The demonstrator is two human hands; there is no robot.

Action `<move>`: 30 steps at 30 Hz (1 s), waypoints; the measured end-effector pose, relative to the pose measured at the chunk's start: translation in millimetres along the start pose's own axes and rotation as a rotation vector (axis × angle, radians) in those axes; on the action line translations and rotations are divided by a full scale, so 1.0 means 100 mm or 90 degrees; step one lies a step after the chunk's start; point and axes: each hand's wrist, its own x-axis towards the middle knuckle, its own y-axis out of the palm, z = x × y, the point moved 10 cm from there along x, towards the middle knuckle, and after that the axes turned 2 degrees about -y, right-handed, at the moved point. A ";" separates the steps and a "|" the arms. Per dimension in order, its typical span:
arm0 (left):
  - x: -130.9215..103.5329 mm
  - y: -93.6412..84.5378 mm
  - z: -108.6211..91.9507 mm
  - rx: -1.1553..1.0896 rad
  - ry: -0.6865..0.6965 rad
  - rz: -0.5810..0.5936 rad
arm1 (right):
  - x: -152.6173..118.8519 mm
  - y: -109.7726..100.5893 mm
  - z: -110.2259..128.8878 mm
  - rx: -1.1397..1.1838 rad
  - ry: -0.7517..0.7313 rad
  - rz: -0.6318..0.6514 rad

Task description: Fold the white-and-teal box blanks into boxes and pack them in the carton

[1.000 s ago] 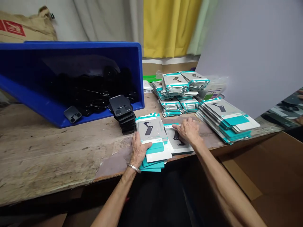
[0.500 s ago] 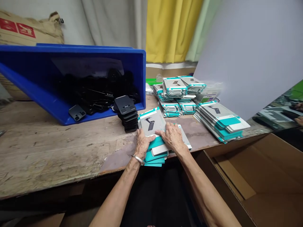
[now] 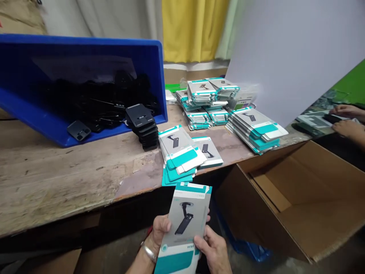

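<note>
One teal-and-grey folding-stand carton (image 3: 186, 220) is held between the left hand (image 3: 157, 234) and the right hand (image 3: 214, 247), in front of the workbench (image 3: 71, 171), and looks flat and unfilled. One box (image 3: 210, 153) lying on the bench seems already made up, whereas the flat carton stack (image 3: 181, 157) beside it and the black unit stack (image 3: 142, 123) by the blue bin (image 3: 164, 83) appear yet to be used

Left hand (image 3: 161, 228) is going bare. Just behind it, the wrist is wearing a silver bracelet (image 3: 148, 252): a plain-looking, rounded, shiny metal band, curving across the wrist and catching light. Finer detail on it is coming out too small to tell. Behind the bracelet, bare forearm (image 3: 137, 263) is showing. Right hand (image 3: 213, 247) is also going bare, fingers and thumb uncovered.
</note>
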 end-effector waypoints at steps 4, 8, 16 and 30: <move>0.21 -0.04 0.23 -0.069 -0.007 0.032 | -0.08 -0.43 0.46 -0.422 -0.172 -0.151; 0.26 -0.10 0.32 -0.088 0.004 -0.009 | -0.29 -0.42 1.40 -0.483 -0.560 -0.302; 0.18 -0.52 0.41 -0.098 0.045 -0.181 | -0.09 0.18 1.33 -0.464 -0.665 -0.187; 0.34 -0.47 0.24 0.134 -0.002 -0.204 | 0.67 -0.37 1.17 -0.380 -0.217 0.032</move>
